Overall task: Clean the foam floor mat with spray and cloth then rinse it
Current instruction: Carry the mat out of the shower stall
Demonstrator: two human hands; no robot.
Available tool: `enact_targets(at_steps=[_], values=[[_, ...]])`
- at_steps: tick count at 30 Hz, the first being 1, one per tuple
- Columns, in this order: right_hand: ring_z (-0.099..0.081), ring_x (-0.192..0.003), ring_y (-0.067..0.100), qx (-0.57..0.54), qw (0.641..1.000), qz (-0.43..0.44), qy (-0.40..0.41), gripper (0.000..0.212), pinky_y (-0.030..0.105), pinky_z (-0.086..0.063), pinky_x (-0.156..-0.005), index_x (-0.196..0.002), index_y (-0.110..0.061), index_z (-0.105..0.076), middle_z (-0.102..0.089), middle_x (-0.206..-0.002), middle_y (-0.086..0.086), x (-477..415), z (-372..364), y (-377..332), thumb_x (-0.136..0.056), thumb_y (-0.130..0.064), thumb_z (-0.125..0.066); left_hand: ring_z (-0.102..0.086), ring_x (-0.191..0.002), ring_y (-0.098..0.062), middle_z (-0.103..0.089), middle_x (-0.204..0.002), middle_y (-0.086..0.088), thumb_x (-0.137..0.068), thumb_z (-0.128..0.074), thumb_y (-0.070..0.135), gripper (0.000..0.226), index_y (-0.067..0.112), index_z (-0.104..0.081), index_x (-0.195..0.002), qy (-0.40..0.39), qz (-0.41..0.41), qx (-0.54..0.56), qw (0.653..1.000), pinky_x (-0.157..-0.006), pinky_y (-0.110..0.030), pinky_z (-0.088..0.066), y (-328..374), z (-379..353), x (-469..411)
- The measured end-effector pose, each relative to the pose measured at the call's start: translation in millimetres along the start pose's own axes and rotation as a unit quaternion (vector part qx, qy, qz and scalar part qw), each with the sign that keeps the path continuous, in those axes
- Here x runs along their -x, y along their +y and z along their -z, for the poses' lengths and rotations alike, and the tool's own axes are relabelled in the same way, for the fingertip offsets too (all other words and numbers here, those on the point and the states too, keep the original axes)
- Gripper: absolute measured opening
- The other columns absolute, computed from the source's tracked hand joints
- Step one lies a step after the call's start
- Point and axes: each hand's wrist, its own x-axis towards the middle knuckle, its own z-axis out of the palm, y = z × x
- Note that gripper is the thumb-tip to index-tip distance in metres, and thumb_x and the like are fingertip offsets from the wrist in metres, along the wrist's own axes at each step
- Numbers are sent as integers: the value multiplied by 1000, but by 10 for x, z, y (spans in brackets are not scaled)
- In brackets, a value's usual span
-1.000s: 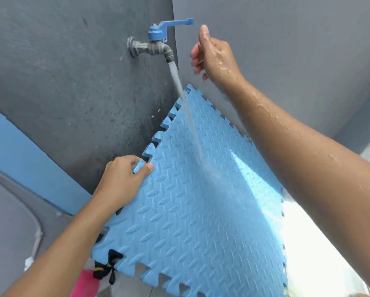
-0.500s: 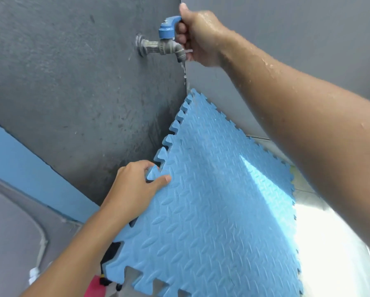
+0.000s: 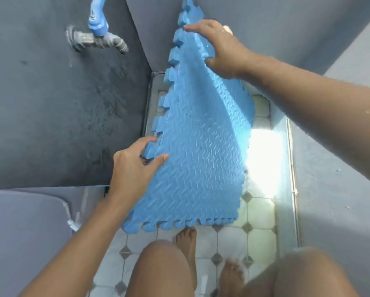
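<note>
The blue foam mat is up in the air in front of the person. It is tipped on a slant, with its top corner up by the place where the two grey walls meet. Its low edge hangs just above the tiled floor, near the bare feet. The left grip, a bare hand, pinches one of the tooth-shaped bits on the mat's left edge, with the thumb flat on the bumpy top and the fingers curled round behind. The right grip, the other bare hand, holds the mat high up near the top corner, with fingers curled over the edge and the thumb pressing on the face. The tap on the wall is off to the left, apart from the mat. I see no water coming out, though the tap looks blurry, so a thin drip could be missed. The mat looks light, and it looks soft and bendy too, because it curves in the middle between the two hands. It is likely wet and a bit slippery, so a loose hold could let it slide. The teeth along the edges seem the best place to hold, because fingers can hook round them. Holding two sides far apart, like here, should stop it from flopping. Pulling hard on one tooth might tear it, so taking more of the edge would be safer.
</note>
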Motion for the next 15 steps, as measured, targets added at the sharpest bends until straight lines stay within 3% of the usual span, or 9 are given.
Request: enact_targets(at_steps=[3,6,8,10,12,15], values=[[-20,-146,31,30,998,-50,18,94,28,-22,-107,-153,-37,-31,-20,-163,8,500,505,-1,-75,15,-41,-41,-47,-19,-43,-48,-1,-83,-86,25,31,17,-75,-111,-43,-39,-15,998,-49,-22,-43,471,124,140],[-20,-146,35,96,990,-106,8,101,35,-23,-114,-152,-37,-31,-19,-163,11,980,1080,-24,-70,21,-45,-54,-55,-18,-62,-64,-4,-82,-86,22,33,21,-74,-114,-119,-78,-23,990,-60,-35,-53,934,387,338],[-21,-145,37,152,981,-113,-44,99,51,-29,-116,-150,-40,-32,-21,-162,10,1242,1437,-135,-73,19,-51,-66,-67,-27,-72,-79,-1,-83,-85,20,32,25,-72,-112,-146,-104,-48,983,-62,-37,-56,1164,623,474],[-22,-144,34,235,957,-102,-135,93,58,-33,-109,-150,-41,-34,-24,-161,6,1506,1794,-214,-76,10,-59,-69,-70,-26,-75,-84,2,-83,-85,20,30,25,-74,-111,-163,-116,-65,978,-62,-36,-57,1380,872,629],[-26,-140,31,330,914,-87,-218,85,55,-31,-105,-149,-40,-36,-34,-156,2,1709,2127,-286,-79,-6,-69,-67,-68,-21,-73,-82,6,-82,-85,22,31,26,-74,-111,-178,-112,-63,976,-62,-35,-56,1586,1167,781],[-40,-122,26,390,882,-63,-255,61,47,-34,-96,-139,-37,-48,-57,-129,-3,1814,2386,-446,-83,-36,-73,-64,-67,-15,-72,-83,9,-83,-85,22,33,27,-74,-114,-186,-94,-66,976,-61,-33,-56,1775,1592,1005]])
